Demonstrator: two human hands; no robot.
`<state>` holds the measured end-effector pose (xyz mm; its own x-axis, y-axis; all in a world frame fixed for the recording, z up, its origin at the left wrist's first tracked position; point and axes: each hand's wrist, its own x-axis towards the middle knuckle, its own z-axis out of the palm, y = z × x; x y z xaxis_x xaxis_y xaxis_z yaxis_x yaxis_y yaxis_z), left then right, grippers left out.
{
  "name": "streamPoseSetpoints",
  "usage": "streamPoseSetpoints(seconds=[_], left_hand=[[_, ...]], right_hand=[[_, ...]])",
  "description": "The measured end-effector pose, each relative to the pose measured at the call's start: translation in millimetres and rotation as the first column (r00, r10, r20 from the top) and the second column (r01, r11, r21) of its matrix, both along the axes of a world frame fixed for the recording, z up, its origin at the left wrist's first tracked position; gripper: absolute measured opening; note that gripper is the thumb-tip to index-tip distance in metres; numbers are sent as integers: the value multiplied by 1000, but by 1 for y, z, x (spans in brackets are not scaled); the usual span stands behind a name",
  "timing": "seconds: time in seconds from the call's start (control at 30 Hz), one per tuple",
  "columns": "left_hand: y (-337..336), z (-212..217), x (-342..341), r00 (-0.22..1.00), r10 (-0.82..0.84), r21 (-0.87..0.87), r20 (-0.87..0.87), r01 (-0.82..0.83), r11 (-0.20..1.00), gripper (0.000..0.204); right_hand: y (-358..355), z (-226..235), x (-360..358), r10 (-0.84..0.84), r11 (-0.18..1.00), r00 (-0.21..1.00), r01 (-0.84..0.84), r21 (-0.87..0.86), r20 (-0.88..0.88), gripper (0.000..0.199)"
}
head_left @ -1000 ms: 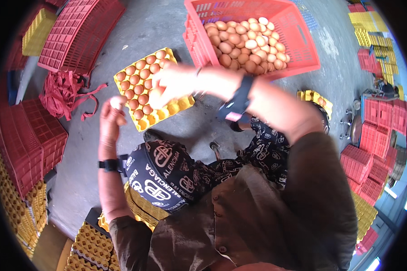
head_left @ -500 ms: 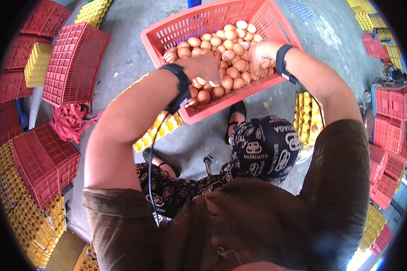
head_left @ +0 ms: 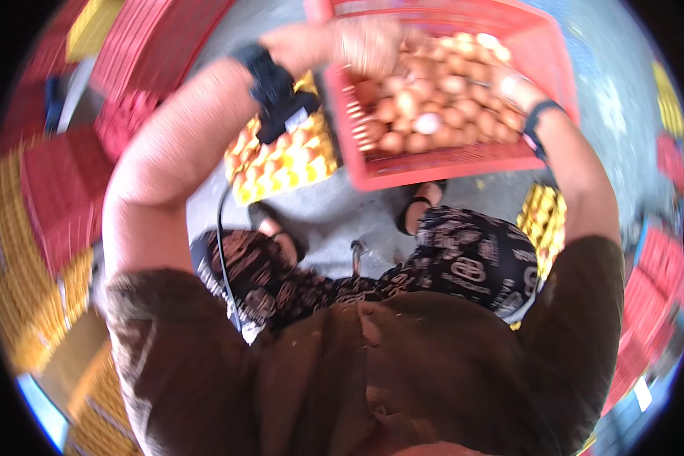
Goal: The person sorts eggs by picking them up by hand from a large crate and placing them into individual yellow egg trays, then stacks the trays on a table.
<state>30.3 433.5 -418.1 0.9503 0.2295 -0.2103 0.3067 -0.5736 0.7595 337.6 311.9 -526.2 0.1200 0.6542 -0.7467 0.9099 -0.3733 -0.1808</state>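
Note:
A red slatted plastic crate (head_left: 463, 163) stands in front of me, with many brown eggs (head_left: 452, 118) and a few paler ones heaped inside. My left hand (head_left: 368, 47) is over the crate's left side, its fingers bent toward the eggs. Motion smears those fingers, so whatever they may hold does not show. At the right side of the heap, my right hand (head_left: 511, 85) reaches down among the eggs, its fingertips blurred and partly hidden. Below my left wrist, a yellow egg tray (head_left: 243, 194) carries rows of brown eggs on the floor, left of the crate.
Another yellow egg tray (head_left: 543, 220) lies by my right knee. Red crates (head_left: 64, 194) and stacks of yellow trays (head_left: 23, 266) line the left. More red crates (head_left: 657, 262) are stacked at the right. A dark cable hangs from my left wrist.
The view has shifted, and the crate now appears farther right with more of the left tray uncovered. My left hand has moved from the eggs' near left up toward the crate's far left.

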Motion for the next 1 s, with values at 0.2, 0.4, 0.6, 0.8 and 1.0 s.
streamPoseSetpoints(seconds=[0.2, 0.4, 0.6, 0.8, 1.0], left_hand=[[72, -11, -254, 956, 186, 457, -229, -63, 887, 51], [-78, -171, -404, 810, 448, 237, -378, -383, 893, 50], [-135, -244, -375, 765, 640, 574, -66, -496, 652, 29], [-122, -243, -343, 731, 680, 445, 51, -626, 640, 33], [-135, -258, -319, 777, 622, 355, -91, -559, 750, 42]], right_hand=[[25, 5, 18, 143, 988, 978, -151, 41, 151, 47], [60, 164, -194, 237, 810, 961, -113, 575, -145, 21], [-8, 105, -389, 443, 822, 850, -260, 506, -283, 34], [-38, -102, -364, 318, 889, 946, -276, 365, -59, 35], [-42, -151, -368, 395, 782, 899, -438, 444, 192, 28]])
